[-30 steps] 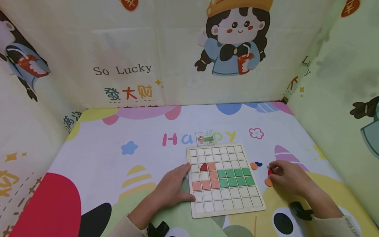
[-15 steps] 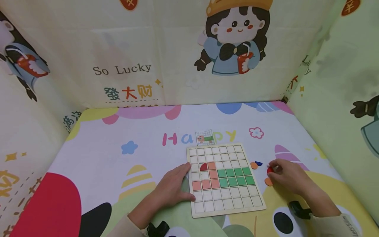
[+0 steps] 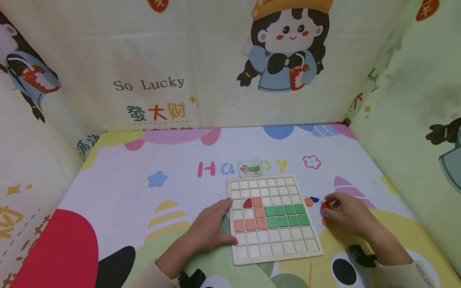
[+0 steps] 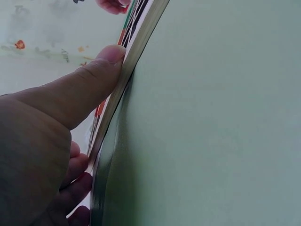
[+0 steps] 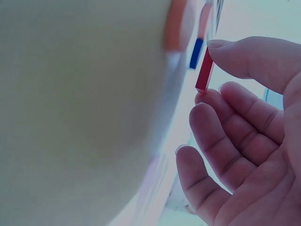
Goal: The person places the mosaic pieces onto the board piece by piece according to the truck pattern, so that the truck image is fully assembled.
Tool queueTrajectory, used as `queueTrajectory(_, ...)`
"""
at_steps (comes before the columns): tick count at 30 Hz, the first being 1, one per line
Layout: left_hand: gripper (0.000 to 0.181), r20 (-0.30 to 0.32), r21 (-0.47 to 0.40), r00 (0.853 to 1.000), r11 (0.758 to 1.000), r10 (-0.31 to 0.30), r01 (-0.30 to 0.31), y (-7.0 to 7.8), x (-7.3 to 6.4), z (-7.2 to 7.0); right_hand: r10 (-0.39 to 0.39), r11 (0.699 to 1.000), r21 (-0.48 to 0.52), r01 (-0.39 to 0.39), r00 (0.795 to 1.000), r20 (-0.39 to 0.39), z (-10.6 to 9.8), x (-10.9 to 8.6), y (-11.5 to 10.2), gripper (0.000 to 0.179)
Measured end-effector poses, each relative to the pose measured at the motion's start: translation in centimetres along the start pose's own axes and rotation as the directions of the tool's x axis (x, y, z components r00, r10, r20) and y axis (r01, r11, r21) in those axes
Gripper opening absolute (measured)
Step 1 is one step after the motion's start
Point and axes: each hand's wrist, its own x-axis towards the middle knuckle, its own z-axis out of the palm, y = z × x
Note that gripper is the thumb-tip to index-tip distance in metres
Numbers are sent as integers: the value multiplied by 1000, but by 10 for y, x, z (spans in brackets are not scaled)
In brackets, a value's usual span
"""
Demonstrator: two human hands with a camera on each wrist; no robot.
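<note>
A square-celled wooden board (image 3: pixel 275 239) lies on the table, with green squares (image 3: pixel 288 221), salmon squares (image 3: pixel 250 225) and one dark red rounded piece (image 3: pixel 247 203) in its cells. My left hand (image 3: pixel 207 228) rests against its left edge, fingers extended; in the left wrist view the thumb (image 4: pixel 89 77) touches the rim. To the board's right, my right hand (image 3: pixel 351 216) pinches a flat red piece (image 5: pixel 205 70) between thumb and fingertip, the other fingers loosely bent. An orange piece (image 3: pixel 326 222) lies just below that hand.
Another orange piece (image 3: pixel 309 201) and a dark blue half-round piece (image 3: pixel 314 199) lie between the board and my right hand. A small printed card (image 3: pixel 249 168) with a coloured grid picture sits behind the board. Printed cloth walls (image 3: pixel 216 72) enclose the table's back and sides.
My right hand has shifted slightly left toward the board, carrying the red piece, which now sits nearer the orange one. The left hand and board stay still.
</note>
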Motion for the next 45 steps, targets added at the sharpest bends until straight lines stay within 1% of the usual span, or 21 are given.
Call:
queueTrajectory(3,103,5,-3,1000,1000,-4,5,1,0,0,-28,1000,5,28,1000,-3,1,-1,-10,39)
queueTrajectory(8,103,6,-8,1000,1000,-7,7,1,0,0,-105,994,24,106,994,-15,5,-2,-27,33)
queueTrajectory(15,102,9,-3,1000,1000,-7,7,2,0,0,-213,976,44,215,976,-42,14,1,-47,31)
queueTrajectory(21,103,20,0,999,1000,-30,30,2,0,0,-269,961,64,271,963,-32,18,5,-63,27)
queueTrajectory(24,103,23,-2,999,999,-36,36,3,0,0,-307,949,62,309,951,-31,19,7,-71,25)
queueTrajectory(29,104,25,-5,999,999,-39,39,4,0,1,-386,920,62,387,922,-28,23,11,-85,23)
queueTrajectory(35,104,21,-2,999,999,-37,37,3,0,1,-431,899,82,429,902,4,32,17,-103,23)
queueTrajectory(40,104,16,2,999,1000,-30,30,1,1,2,-469,880,85,467,883,4,39,20,-115,20)
queueTrajectory(42,104,16,8,1000,1000,-26,26,1,1,2,-471,879,87,469,882,5,41,22,-119,20)
queueTrajectory(45,104,13,12,1000,1000,-19,19,0,0,2,-454,888,93,450,891,17,45,23,-126,21)
